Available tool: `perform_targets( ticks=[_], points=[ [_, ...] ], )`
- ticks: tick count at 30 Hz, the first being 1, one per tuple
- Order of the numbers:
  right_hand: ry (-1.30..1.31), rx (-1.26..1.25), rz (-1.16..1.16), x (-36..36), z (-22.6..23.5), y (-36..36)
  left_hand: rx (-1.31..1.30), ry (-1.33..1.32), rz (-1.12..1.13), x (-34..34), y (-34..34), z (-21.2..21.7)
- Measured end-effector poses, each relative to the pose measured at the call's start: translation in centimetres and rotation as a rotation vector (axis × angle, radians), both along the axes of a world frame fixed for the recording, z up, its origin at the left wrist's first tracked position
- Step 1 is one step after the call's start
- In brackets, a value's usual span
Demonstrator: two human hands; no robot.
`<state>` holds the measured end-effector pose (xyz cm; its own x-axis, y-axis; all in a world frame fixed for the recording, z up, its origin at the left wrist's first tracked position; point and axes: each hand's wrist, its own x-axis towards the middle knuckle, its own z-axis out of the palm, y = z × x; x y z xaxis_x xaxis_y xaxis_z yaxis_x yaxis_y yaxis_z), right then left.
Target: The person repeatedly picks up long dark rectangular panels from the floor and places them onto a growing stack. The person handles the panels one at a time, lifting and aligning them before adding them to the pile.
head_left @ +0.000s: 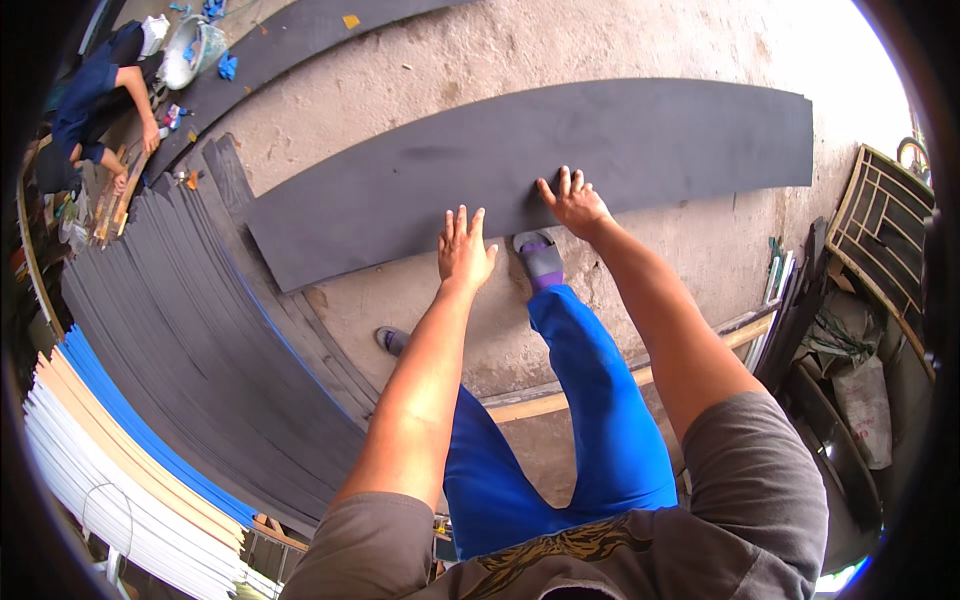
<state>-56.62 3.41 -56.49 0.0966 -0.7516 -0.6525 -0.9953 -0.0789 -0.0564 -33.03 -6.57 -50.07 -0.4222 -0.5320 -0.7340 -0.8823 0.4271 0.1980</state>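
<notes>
1. On the rough concrete floor (400, 110), before the standing person, lay a long dark grey sheet (540, 170), flat, its near edge toward the person's feet.
2. Over that near edge reached the left hand (465, 250), palm down, its fingers spread and nothing gripped; whether it pressed on the sheet or hung just above, I could not tell.
3. Farther right, the right hand (577, 203) was spread too, thumb out to the side, over the sheet near the same edge, gripping nothing; I couldn't make out whether it touched.
4. Between the two arms, a grey slipper (541, 258) over a purple sock had its toe right at the sheet's near edge.
5. To the left stood a broad stack of dark sheets (200, 350), with blue sheets (150, 430) and white sheets (110, 480) alongside.
6. Beyond the stack, a co-worker (88, 108) bent over wooden strips (128, 195), near a pale tub (212, 45).
7. Off to the right leaned a framed lattice panel (885, 230).
</notes>
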Motion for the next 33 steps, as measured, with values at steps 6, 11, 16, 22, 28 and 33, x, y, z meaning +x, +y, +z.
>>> perform_targets(
  ticks=[6, 11, 16, 22, 28, 33],
  points=[
    [0.091, -0.028, 0.019, 0.6, -2.2, 0.1, 0.048, 0.056, 0.043, -0.4, 2.3, -1.6],
    [-0.013, 0.07, 0.045, -0.3, 0.0, -1.0, 0.066, 0.023, 0.03, 1.0, 3.3, -1.0],
    [-0.079, 0.067, 0.029, -0.9, 3.5, -1.2, 0.034, -0.021, -0.022, 0.3, 1.4, 1.6],
    [-0.24, 0.105, -0.031, -2.0, 12.3, -2.5, -0.118, -0.042, -0.168, 0.7, -1.7, 6.8],
    [-0.28, -0.017, -0.242, -4.9, 17.7, 0.7, -0.123, -0.033, -0.145, 4.2, -4.8, 11.0],
    [-0.064, 0.053, -0.473, -13.6, 17.3, 5.3, -0.052, -0.003, -0.123, 6.4, -8.0, 11.4]
  ],
)
